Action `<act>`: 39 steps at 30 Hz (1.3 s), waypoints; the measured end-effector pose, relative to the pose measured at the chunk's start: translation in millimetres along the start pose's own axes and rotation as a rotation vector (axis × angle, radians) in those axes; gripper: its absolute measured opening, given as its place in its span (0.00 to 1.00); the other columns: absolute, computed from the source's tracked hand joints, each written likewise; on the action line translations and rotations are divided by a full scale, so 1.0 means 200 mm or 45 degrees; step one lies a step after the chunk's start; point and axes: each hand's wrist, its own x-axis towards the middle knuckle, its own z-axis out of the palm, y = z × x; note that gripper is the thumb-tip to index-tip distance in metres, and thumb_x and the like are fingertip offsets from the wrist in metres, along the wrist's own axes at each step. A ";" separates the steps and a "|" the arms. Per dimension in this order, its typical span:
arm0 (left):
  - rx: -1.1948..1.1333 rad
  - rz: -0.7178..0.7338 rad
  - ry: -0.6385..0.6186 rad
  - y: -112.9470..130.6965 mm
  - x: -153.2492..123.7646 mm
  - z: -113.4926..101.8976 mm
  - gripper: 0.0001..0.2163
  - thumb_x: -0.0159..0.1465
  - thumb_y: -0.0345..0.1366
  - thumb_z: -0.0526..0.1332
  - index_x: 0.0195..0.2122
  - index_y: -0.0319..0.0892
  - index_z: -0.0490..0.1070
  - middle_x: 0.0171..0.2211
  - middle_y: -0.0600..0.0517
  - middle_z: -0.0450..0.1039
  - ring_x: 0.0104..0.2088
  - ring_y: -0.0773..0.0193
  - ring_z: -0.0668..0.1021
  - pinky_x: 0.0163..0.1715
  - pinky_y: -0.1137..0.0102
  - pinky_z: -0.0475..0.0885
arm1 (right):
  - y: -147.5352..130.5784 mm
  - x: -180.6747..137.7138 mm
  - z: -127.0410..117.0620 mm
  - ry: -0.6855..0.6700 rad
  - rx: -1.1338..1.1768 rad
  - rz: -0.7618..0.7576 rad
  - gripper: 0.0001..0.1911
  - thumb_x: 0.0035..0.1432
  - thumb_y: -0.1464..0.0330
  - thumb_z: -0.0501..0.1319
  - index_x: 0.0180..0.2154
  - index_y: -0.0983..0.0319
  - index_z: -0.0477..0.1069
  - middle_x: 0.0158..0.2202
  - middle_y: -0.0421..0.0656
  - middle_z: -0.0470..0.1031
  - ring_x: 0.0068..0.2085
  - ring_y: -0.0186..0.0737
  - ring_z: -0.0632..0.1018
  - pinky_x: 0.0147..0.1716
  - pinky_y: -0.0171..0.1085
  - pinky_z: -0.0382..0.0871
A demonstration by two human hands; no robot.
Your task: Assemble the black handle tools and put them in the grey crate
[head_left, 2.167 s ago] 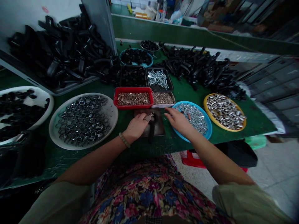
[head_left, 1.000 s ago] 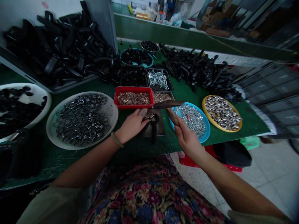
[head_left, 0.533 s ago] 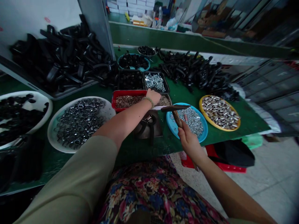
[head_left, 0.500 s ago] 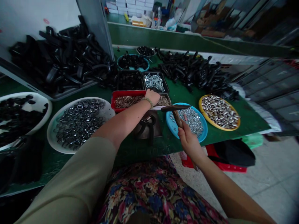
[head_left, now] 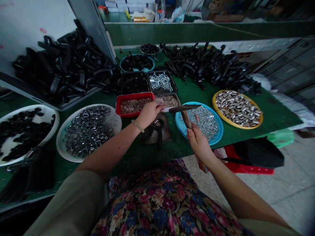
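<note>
My right hand (head_left: 199, 144) grips the wooden handle of a hammer (head_left: 185, 108); its dark head is over the left edge of a blue tray of small shiny metal parts (head_left: 204, 123). My left hand (head_left: 150, 113) has its fingers pinched together, and what they hold, if anything, is hidden. It is beside a red tray of thin metal pins (head_left: 118, 106) and just short of a tray of small metal pieces (head_left: 168, 101). Below it, a black curved part with a ring (head_left: 159, 126) lies on a dark metal plate (head_left: 168, 132).
White basins hold metal rings (head_left: 85, 131) and black caps (head_left: 22, 131). A yellow tray of silver cylinders (head_left: 237, 108) stands right. Farther back are a tray of bolts (head_left: 161, 82) and piles of black handles (head_left: 206, 65). A red crate (head_left: 261, 171) is below the table's right edge.
My left hand has come out of the tray of small metal pieces and back toward me, over the plate's far edge. My right hand still holds the hammer in nearly the same place.
</note>
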 end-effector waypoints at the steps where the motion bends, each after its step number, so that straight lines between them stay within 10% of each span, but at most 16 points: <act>1: -0.042 0.013 0.006 0.00 -0.10 0.01 0.09 0.69 0.36 0.54 0.41 0.40 0.72 0.38 0.50 0.76 0.41 0.65 0.77 0.47 0.69 0.70 | -0.01 0.00 0.00 -0.001 0.027 0.031 0.25 0.67 0.58 0.45 0.60 0.63 0.61 0.44 0.52 0.78 0.42 0.49 0.80 0.39 0.45 0.75; 6: 0.129 0.024 0.109 -0.04 -0.41 0.10 0.08 0.67 0.37 0.57 0.39 0.40 0.73 0.41 0.49 0.72 0.44 0.62 0.74 0.48 0.67 0.70 | -0.04 0.00 0.00 -0.008 0.088 0.065 0.24 0.66 0.57 0.47 0.57 0.63 0.64 0.45 0.53 0.77 0.42 0.49 0.79 0.42 0.46 0.73; 21: 0.678 0.176 -0.171 -0.01 -0.43 0.10 0.10 0.68 0.33 0.53 0.45 0.41 0.72 0.42 0.46 0.70 0.41 0.57 0.71 0.45 0.63 0.69 | -0.06 -0.05 0.02 -0.067 0.108 0.059 0.22 0.66 0.59 0.47 0.56 0.62 0.64 0.41 0.50 0.79 0.40 0.48 0.80 0.38 0.43 0.74; 31: 0.380 -0.036 -0.023 -0.03 -0.68 0.02 0.23 0.66 0.40 0.57 0.61 0.41 0.61 0.57 0.43 0.63 0.56 0.53 0.68 0.57 0.59 0.65 | -0.19 -0.07 0.00 -0.236 -0.038 -0.177 0.27 0.67 0.63 0.48 0.66 0.59 0.54 0.59 0.50 0.69 0.56 0.48 0.74 0.52 0.48 0.71; 39: 0.472 -0.006 -0.205 -0.03 -0.76 0.05 0.19 0.66 0.29 0.53 0.58 0.38 0.65 0.49 0.43 0.72 0.46 0.55 0.73 0.49 0.60 0.69 | -0.26 -0.03 -0.02 -0.351 -0.228 -0.228 0.28 0.68 0.62 0.46 0.66 0.61 0.53 0.53 0.52 0.75 0.43 0.49 0.81 0.42 0.45 0.77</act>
